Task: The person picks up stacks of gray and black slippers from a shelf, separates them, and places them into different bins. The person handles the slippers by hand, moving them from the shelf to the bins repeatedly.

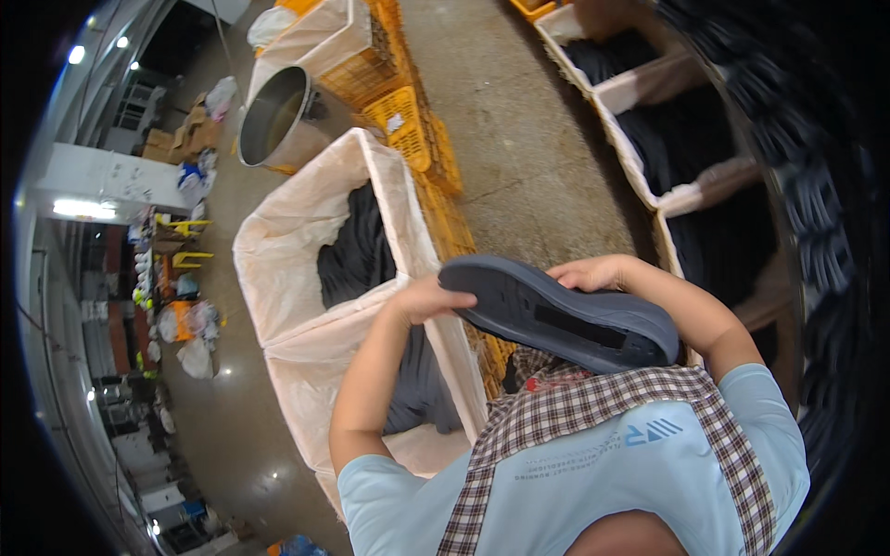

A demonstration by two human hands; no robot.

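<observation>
A dark grey shoe sole (519,289) is held up in front of my chest, its hollowed inner side facing up, with a long black recess in it. My left hand (428,299) grips one end, the thumb lying over the rim and the other fingers hidden underneath. At the far edge, my right hand (591,273) is closed on the sole near its middle, its fingertips partly hidden behind it. Left of the sole stands a bin lined with pale cloth (306,334), holding dark grey soles (422,389) and black soles (357,250).
On the right, a row of lined bins (640,176) holds more black pieces, beside a rack of dark soles (820,222). Yellow plastic crates (408,130) and a metal drum (275,120) stand ahead. Bags and cartons (190,134) lie farther left on the floor.
</observation>
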